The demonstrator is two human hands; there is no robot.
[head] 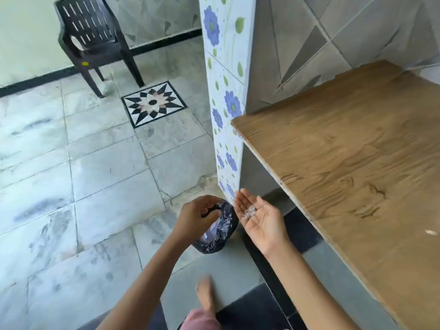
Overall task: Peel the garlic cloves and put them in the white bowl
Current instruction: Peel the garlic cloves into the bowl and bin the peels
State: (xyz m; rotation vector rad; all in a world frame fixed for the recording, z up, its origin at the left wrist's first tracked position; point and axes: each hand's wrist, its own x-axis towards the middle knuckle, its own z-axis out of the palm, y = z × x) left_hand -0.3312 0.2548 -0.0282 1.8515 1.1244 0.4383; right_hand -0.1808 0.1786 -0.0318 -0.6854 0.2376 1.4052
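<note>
My right hand (258,216) is held palm up beside a floor bin, with a small heap of thin white garlic skins (247,213) lying loose in the palm. My left hand (198,214) hovers over the mouth of the bin (220,231), its fingers curled and pinched together; whether they hold a skin I cannot tell. The bin is small, lined with a dark crinkled bag, and something white lies inside it. No garlic cloves and no white bowl are in view.
A wooden table top (345,158) fills the right side, with one small white scrap (431,232) near its right edge. A flower-tiled pillar (228,103) stands behind the bin. A dark plastic chair (92,41) stands at the far left. My foot (207,296) is on the tiled floor.
</note>
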